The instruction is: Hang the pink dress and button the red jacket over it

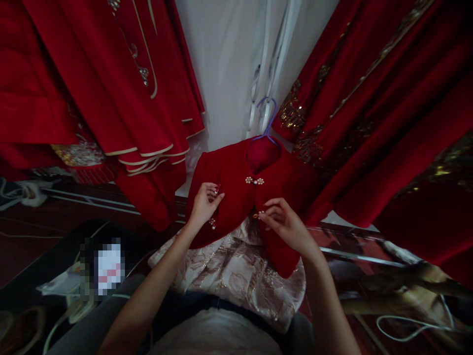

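A small red velvet jacket (236,182) hangs on a purple hanger (269,118) in front of me, over a pale gold brocade skirt (236,276) that lies on my lap. A pearl clasp (254,181) fastens the collar. My left hand (204,203) pinches the jacket's left front edge, just above a loose pearl button (212,224). My right hand (283,222) pinches the right front edge, fingers closed on the fabric near another small pearl fastening.
Red embroidered garments (121,88) hang at the left and more red gold-trimmed garments (384,113) at the right. White plastic-covered clothing (236,64) hangs behind. Cables (406,335) and a white cord lie on the dark floor.
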Motion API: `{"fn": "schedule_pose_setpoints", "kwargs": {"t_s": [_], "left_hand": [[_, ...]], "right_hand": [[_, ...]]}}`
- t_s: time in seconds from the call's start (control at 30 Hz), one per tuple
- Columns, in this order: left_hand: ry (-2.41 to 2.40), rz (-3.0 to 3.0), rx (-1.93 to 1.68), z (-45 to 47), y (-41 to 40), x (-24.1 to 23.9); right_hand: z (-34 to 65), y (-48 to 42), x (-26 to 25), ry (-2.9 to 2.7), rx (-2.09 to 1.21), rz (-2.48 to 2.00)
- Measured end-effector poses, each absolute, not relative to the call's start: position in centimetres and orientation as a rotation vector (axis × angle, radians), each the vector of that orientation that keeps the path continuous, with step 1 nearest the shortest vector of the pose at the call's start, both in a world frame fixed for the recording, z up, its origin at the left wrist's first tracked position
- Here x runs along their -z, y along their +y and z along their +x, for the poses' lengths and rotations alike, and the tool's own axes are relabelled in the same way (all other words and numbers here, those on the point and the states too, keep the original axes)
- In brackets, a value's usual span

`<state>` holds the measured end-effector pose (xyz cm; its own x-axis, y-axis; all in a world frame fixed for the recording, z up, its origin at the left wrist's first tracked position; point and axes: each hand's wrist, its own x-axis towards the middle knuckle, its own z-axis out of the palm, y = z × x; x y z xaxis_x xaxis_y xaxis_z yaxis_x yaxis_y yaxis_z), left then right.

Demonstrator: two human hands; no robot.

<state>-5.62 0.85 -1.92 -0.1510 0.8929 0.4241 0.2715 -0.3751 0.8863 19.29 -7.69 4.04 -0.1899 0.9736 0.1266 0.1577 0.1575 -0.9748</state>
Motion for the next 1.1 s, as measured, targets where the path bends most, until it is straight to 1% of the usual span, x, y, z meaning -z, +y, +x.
{"fn": "schedule_pose_setpoints", "kwargs": {"t_s": [0.2, 0.33, 0.47, 0.63, 0.83, 1.1], "left_hand": [[1.166, 1.439, -1.602, -5.1, 0.6, 1.6], [1.087, 1.445, -1.547, -4.7, 0.1, 0.8], [1.061, 1.376, -1.514, -4.5, -0.3, 0.5], [1.088, 1.374, -1.522, -4.7, -0.3, 0.9], [1.107, 1.369, -1.54, -4.8, 0.1, 1.1], [1.102, 1.387, -1.55, -4.7, 0.5, 1.3]], "right_hand": [[19.9, -8.3, -7.7, -1.467, -1.028, -0.944], [17.3, -6.6, -8.9, -1.476, -0.95, -0.804], [13.1, -3.2, -6.1, -1.673, -0.938, -0.815], [9.9, -0.3, -1.8, -1.752, -0.695, -1.013], [9.6, -0.5, -1.4, -1.65, -0.615, -0.998], [9.5, 0.2, -1.0, -1.731, -0.564, -0.989]]}}
